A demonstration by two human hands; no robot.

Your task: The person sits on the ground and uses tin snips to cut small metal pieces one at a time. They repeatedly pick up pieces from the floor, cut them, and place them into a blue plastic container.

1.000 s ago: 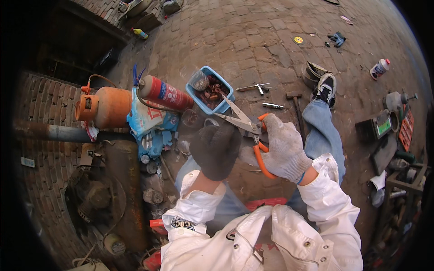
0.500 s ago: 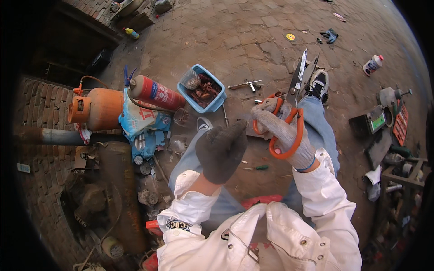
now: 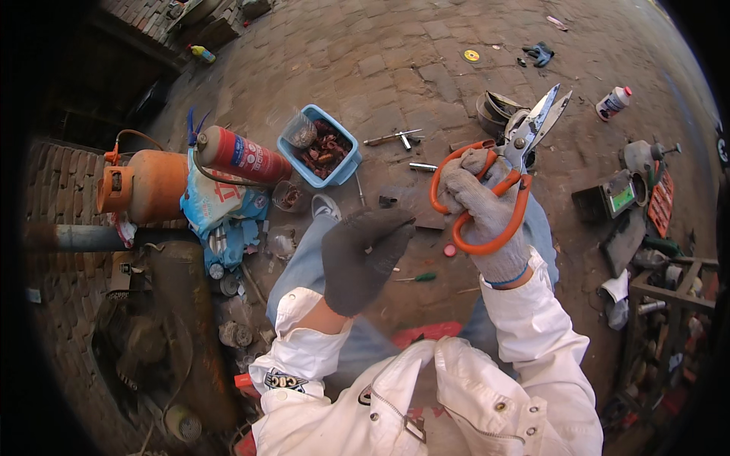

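So the right hand (image 3: 483,199), in a pale work glove, had its grip curled around the orange handles of a big pair of shears (image 3: 520,144), held up off the brick floor (image 3: 380,64) to the right, blades slightly apart with nothing I could spot between them. The left hand (image 3: 357,262), in a dark glove, was bunched with its fingers together near the middle; couldn't tell if that grip was pinching anything, since the palm side was hidden. Progress-wise, I'd judge some was done: the blue tub (image 3: 328,181) held a decent heap of reddish-brown scraps (image 3: 328,153) (plus a clear plastic cup (image 3: 301,134) at its left side). What was left, no clue, as no cut was underway. A screwdriver (image 3: 423,278) lay on the floor between the legs. Hard to make out: the right shoe, mostly blocked by the shears, the round container (image 3: 493,114) partly covered behind them, and the dark clutter cut off at the lower right rim.
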